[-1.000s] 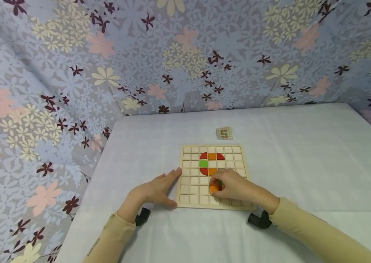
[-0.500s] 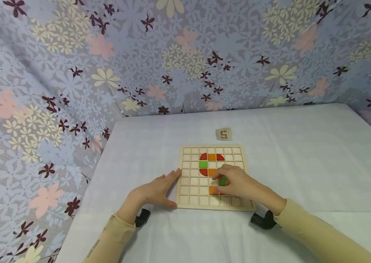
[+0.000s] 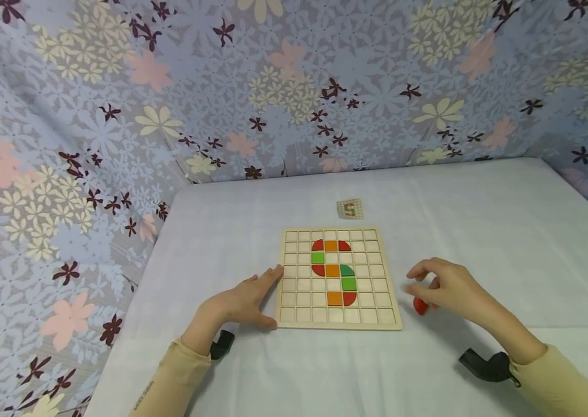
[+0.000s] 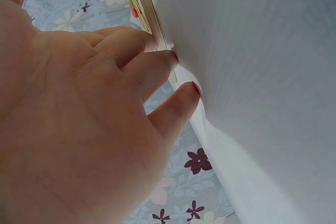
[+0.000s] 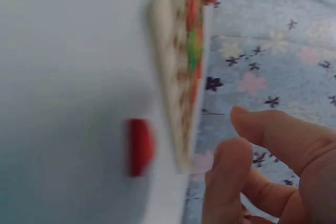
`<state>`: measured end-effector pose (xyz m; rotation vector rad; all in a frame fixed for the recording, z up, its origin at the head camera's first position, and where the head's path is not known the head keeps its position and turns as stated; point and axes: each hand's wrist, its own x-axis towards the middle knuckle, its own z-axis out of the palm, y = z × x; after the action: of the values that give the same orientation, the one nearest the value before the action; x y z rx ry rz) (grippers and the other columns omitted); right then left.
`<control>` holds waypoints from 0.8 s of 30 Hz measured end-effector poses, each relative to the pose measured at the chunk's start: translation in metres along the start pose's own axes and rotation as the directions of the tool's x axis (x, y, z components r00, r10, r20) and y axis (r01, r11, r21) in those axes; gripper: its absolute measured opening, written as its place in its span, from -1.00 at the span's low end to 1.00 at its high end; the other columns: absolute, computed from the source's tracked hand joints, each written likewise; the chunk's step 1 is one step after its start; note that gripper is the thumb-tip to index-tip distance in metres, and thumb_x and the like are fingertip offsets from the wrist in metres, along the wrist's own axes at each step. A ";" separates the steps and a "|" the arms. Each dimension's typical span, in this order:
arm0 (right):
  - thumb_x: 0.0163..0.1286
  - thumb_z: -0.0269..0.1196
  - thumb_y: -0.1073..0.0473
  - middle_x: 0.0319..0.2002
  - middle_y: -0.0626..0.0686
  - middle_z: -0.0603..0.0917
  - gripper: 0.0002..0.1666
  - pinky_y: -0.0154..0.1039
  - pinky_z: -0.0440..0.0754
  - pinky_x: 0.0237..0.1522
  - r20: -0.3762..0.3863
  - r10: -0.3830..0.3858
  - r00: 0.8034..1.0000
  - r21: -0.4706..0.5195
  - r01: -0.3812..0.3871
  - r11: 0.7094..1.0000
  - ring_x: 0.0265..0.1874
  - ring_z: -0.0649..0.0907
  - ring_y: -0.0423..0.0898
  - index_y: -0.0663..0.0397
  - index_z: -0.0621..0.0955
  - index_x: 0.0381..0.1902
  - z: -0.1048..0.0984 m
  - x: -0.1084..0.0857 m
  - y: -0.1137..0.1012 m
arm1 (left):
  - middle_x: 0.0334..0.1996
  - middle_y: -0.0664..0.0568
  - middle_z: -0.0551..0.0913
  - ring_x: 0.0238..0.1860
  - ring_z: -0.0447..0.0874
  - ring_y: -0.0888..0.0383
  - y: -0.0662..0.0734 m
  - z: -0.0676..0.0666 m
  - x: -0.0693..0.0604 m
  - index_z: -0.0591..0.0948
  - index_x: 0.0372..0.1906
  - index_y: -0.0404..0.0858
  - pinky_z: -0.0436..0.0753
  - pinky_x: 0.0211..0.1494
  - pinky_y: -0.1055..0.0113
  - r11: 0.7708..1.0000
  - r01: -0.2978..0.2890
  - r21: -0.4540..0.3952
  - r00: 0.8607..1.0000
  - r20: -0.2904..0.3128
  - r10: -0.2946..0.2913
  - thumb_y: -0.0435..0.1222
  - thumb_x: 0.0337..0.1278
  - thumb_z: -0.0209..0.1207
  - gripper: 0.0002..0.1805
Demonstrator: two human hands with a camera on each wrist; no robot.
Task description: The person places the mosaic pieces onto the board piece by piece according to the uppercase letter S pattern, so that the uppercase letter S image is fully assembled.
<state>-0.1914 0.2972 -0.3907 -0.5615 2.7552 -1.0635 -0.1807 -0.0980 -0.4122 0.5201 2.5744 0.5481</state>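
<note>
A wooden grid board (image 3: pixel 303 299) lies on the table, with red quarter-rounds, orange squares and green tiles set in its cells in an S-like curve. At the curve's lower end sit an orange square (image 3: pixel 334 298) and a red quarter-round (image 3: pixel 349 299). My left hand (image 3: pixel 239 302) has its fingers spread, with fingertips touching the board's left edge. Right of the board hovers my right hand (image 3: pixel 452 288), fingers loosely bent, thumb and index apart and holding nothing. Below its fingers a red piece (image 5: pixel 139 148) lies on the white cloth, partly hidden in the head view.
A small card (image 3: pixel 349 209) printed with a grid and a coloured S-like figure lies behind the board. White cloth (image 3: pixel 252 231) covers the table. Flowered fabric (image 3: pixel 283 116) hangs at the back and sides. Black devices (image 3: pixel 487 366) sit at both wrists.
My right hand has left the board and moved right, over the red piece on the cloth. The lower-right tiles now show fully. The left hand stays at the board's edge.
</note>
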 end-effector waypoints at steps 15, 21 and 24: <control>0.13 0.39 0.19 -0.39 0.01 0.51 -0.67 -0.32 0.60 -0.66 0.074 0.066 0.995 0.022 -0.068 0.997 -0.70 0.57 -0.17 0.24 0.53 -0.23 0.020 -0.014 0.021 | 0.47 -0.12 -0.06 0.44 -0.08 -0.01 -0.002 0.000 -0.003 -0.10 0.51 -0.17 0.00 0.44 0.08 0.998 -0.056 0.009 0.998 -0.012 0.056 -0.10 -0.10 0.40 0.16; 0.14 0.37 0.23 -0.44 -0.03 0.53 -0.72 -0.32 0.57 -0.65 0.072 0.047 0.996 0.005 -0.047 0.999 -0.71 0.57 -0.19 0.21 0.53 -0.25 0.020 -0.014 0.021 | 0.47 -0.10 -0.06 0.44 -0.07 -0.02 -0.004 0.000 -0.002 -0.10 0.51 -0.15 0.02 0.44 0.10 0.999 -0.052 0.013 0.999 -0.010 0.052 -0.08 -0.09 0.40 0.16; 0.15 0.37 0.22 -0.45 -0.04 0.54 -0.73 -0.33 0.56 -0.64 0.078 0.044 0.996 0.003 -0.044 0.999 -0.69 0.57 -0.20 0.20 0.54 -0.25 0.019 -0.014 0.021 | 0.47 -0.09 -0.06 0.44 -0.07 -0.03 -0.003 0.001 -0.002 -0.10 0.51 -0.14 0.03 0.44 0.10 0.999 -0.049 0.006 0.999 -0.007 0.049 -0.08 -0.09 0.40 0.16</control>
<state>-0.1800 0.3050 -0.4187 -0.5275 2.6840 -1.0165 -0.1799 -0.1014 -0.4136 0.5861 2.5765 0.5603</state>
